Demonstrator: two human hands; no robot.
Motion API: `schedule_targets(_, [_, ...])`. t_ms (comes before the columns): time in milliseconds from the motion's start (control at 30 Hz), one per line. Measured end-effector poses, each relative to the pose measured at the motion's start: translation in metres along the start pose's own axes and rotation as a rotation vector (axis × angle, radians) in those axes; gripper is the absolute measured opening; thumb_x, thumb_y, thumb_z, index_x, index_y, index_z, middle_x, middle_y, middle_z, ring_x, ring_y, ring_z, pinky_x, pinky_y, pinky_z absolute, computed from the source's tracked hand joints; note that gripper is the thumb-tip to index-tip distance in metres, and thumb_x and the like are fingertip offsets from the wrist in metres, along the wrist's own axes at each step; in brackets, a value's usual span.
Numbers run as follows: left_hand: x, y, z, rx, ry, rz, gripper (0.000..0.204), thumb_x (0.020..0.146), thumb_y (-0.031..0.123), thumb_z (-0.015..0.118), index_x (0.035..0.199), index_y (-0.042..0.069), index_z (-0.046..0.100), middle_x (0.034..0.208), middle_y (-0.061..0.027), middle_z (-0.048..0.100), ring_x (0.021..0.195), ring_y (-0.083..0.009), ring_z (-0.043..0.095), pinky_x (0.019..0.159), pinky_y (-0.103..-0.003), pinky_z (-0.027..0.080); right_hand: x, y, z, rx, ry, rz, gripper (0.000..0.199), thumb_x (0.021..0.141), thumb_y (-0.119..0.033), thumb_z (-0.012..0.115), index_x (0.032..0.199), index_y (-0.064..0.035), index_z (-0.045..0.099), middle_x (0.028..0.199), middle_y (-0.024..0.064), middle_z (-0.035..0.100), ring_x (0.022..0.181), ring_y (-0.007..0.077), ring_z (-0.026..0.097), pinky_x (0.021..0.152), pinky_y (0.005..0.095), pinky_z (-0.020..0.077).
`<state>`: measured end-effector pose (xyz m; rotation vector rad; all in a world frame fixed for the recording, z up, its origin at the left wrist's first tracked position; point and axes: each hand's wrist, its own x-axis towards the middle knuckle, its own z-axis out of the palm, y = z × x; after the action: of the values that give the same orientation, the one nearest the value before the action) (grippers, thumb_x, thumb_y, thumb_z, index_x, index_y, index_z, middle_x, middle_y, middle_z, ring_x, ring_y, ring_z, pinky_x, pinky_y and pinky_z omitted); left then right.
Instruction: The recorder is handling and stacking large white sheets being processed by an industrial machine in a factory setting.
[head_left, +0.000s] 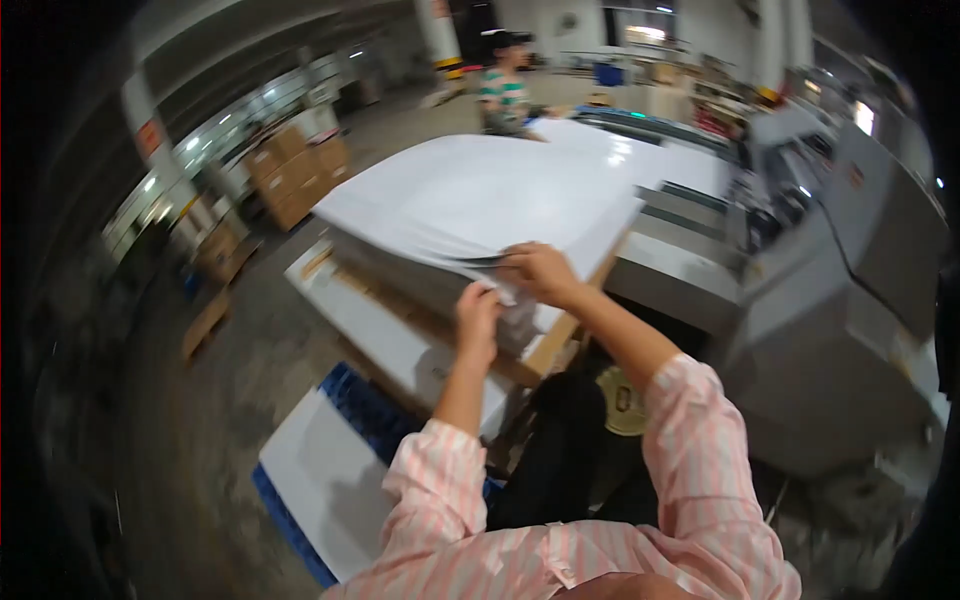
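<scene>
A tall stack of large white sheets (470, 185) stands in front of me. Its near edge is lifted and fanned into separate layers between my hands. My right hand (540, 272) is closed on the raised sheets from above, at the near right part of the edge. Lower and to the left, my left hand (479, 312) is closed at the same edge, its fingers curled against the side of the stack. Both hands are slightly blurred, and the fingertips are partly hidden by the paper.
Beside the stack at right stands a large grey machine (830, 330). At lower left, white sheets (325, 470) lie on a blue pallet (365, 410). A person (505, 90) in a striped top stands beyond the stack. Cardboard boxes (290, 175) are piled at far left.
</scene>
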<state>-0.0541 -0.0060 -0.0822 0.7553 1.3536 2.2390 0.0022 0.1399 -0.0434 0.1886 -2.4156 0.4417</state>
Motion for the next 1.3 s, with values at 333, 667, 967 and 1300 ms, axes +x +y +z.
schedule_targets(333, [-0.003,-0.001,-0.007,0.172,0.159,-0.043,0.043,0.089,0.028,0.051,0.122,0.001,0.047,0.107,-0.0064,0.055,0.085,-0.0124,0.054,0.073,-0.027,0.046,0.035,-0.021,-0.009,0.424,0.072,0.467,0.031,0.082,-0.03,0.058,0.083,0.0008,0.063,0.068,0.0096,0.06,0.065,0.0198,0.056,0.062,0.0295,0.0434])
schedule_targets(667, [-0.003,0.012,-0.002,-0.014,0.116,-0.143,0.027,0.088,0.022,0.05,0.088,-0.003,0.061,0.083,-0.0091,0.059,0.073,-0.0138,0.056,0.067,-0.026,0.047,-0.005,-0.021,0.002,-0.002,-0.019,-0.027,0.018,0.08,-0.019,0.058,0.092,-0.0069,0.065,0.098,0.0102,0.062,0.089,0.0301,0.057,0.077,0.0371,0.045])
schedule_targets(967, [0.001,0.005,-0.004,0.138,0.166,-0.045,0.016,0.081,0.013,0.056,0.076,-0.001,0.062,0.071,-0.0025,0.058,0.063,-0.0098,0.055,0.058,-0.024,0.046,-0.033,-0.041,-0.008,0.01,0.191,-0.066,0.02,0.082,-0.018,0.056,0.096,-0.0048,0.062,0.101,0.0102,0.059,0.09,0.0274,0.053,0.079,0.0356,0.0415])
schedule_targets(1300, [-0.001,0.006,0.0,0.096,0.21,-0.058,0.018,0.081,0.015,0.058,0.08,-0.003,0.062,0.074,-0.0031,0.057,0.065,-0.0101,0.054,0.057,-0.024,0.048,-0.041,-0.024,-0.01,0.141,0.329,0.168,0.017,0.085,-0.015,0.053,0.094,-0.003,0.062,0.099,0.0102,0.06,0.091,0.0269,0.054,0.077,0.0335,0.0439])
